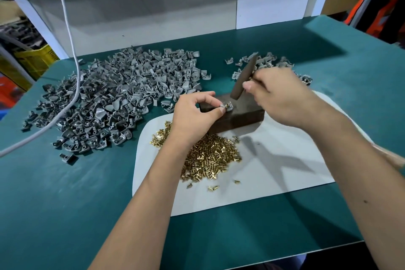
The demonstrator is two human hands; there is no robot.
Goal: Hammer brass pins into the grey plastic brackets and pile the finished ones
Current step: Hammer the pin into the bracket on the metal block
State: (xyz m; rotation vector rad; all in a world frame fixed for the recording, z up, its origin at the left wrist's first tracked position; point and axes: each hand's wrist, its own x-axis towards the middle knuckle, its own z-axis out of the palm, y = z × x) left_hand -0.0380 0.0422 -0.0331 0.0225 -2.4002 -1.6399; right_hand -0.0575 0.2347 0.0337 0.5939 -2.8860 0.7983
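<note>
Green bench mat [65,193], white sheet [274,171], grey backboard [153,11]. Your left hand [195,116] pinches one grey bracket [226,107], brass pin up, on the dark block [241,114]. Your right hand [278,96] grips the hammer [244,79], head tilted down-left. Loose brackets [114,98] left; brass pins [208,155] near.

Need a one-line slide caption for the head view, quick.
Left hand steadies a bracket on the block; right hand holds the hammer.

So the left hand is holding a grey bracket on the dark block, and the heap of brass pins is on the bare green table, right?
Not quite. The head view shows the brass pins heaped on the white sheet, not the bare green table. The left hand does hold a bracket on the block.
</note>
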